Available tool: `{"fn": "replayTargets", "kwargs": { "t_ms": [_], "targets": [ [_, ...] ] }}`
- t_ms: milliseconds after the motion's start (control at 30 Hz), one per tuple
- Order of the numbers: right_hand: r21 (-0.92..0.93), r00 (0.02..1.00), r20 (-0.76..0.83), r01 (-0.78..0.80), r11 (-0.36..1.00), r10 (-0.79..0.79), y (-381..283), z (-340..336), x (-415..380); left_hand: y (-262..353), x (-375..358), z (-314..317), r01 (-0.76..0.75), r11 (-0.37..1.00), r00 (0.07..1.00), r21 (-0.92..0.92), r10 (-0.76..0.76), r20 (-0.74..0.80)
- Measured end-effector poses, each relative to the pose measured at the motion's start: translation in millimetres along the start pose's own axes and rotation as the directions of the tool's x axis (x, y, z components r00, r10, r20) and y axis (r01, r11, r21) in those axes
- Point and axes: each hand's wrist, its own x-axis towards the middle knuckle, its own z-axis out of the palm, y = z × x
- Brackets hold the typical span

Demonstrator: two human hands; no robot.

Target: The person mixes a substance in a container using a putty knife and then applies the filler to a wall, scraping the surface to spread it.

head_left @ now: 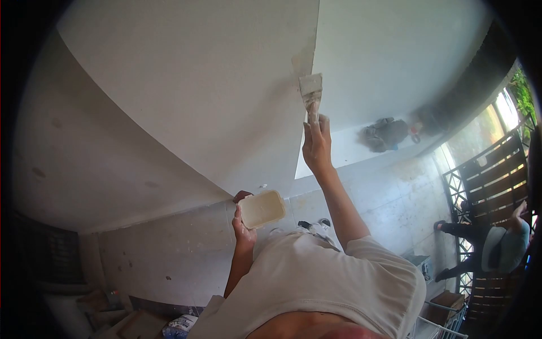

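Note:
My right hand [318, 144] is raised and closed round the handle of a putty knife [311, 86]. The knife's wide blade is smeared with pale filler and lies at the edge where two white wall faces [297, 121] meet. A damp-looking darker patch [301, 63] shows on the wall just above the blade. Lower down, my left hand [241, 226] grips a shallow cream plastic container [262, 209] by its side, its open face toward the camera. Pale residue marks the fingers of my left hand.
Another person [499, 248] stands at the far right near a dark slatted gate [497, 175]. A dark bundle [387, 134] lies beyond my right hand. At the lower right are a box [443, 306] and a metal rack [440, 327]. A bag [182, 324] is at the lower left.

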Motion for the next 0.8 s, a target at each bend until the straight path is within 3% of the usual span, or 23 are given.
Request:
{"fn": "replayTargets", "kwargs": {
  "t_ms": [100,200,300,433,467,600,800],
  "targets": [
    [0.001,0.999,-0.013,0.030,1.000,-0.030,-15.6,-5.3,36.7,-1.7,0.8,-6.6,0.055,0.998,0.998,0.009,-0.055,-0.040],
    [-0.052,0.999,0.034,0.027,0.998,-0.025,-20.3,-4.0,53.4,1.1,1.8,-3.2,0.022,0.999,0.999,-0.024,-0.021,0.049],
    [-0.035,0.998,0.051,0.039,0.999,-0.038,2.0,10.3,21.8,0.1,1.2,-3.3,0.041,0.998,0.999,-0.039,-0.042,-0.009],
    [-0.013,0.995,0.084,-0.045,0.999,0.046,15.9,15.5,-28.1,2.0,1.9,2.1,0.016,0.998,1.000,-0.055,-0.015,0.024],
    [0.054,0.996,0.063,-0.067,0.996,0.064,18.5,16.7,-30.8,2.8,0.9,4.3,0.011,0.998,1.000,-0.055,-0.010,0.023],
    [0.013,1.000,-0.016,0.017,1.000,-0.017,-3.6,5.1,13.5,0.0,1.1,-6.4,0.051,0.998,0.998,-0.025,-0.052,-0.019],
    [0.000,0.998,0.055,-0.018,1.000,0.018,19.7,30.9,-20.7,0.3,3.2,-9.9,0.072,0.996,0.997,-0.044,-0.073,-0.012]
  ]
}}
